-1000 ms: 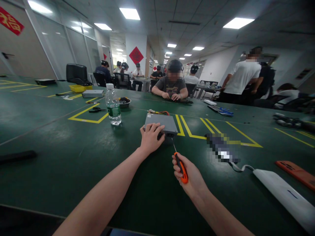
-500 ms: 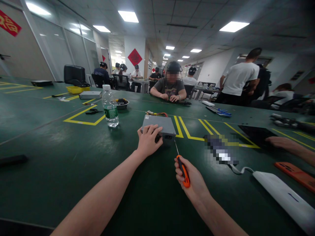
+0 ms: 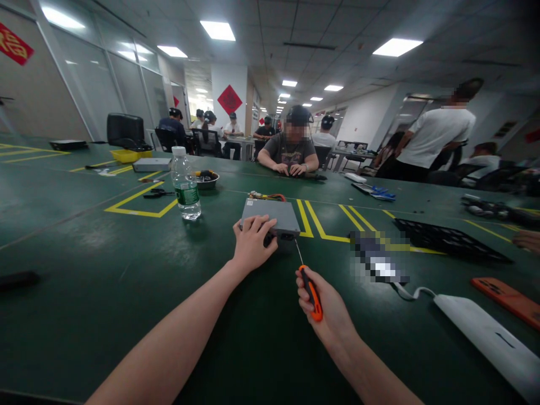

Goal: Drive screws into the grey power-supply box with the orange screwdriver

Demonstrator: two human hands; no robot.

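A grey metal box with coloured wires at its far end lies on the green table. My left hand rests on its near left corner, fingers curled over the top and front face. My right hand is closed round the orange and black handle of a screwdriver. The thin shaft points up towards the box's near right corner, with its tip just short of the box.
A water bottle stands left of the box, with a bowl and scissors behind. A black keyboard, an orange phone and a white power strip lie to the right. Another person's hand reaches in at the right edge. People sit opposite.
A black keyboard has been slid onto the table at the right by another person's hand, which has drawn back to the edge. My hands have hardly moved.
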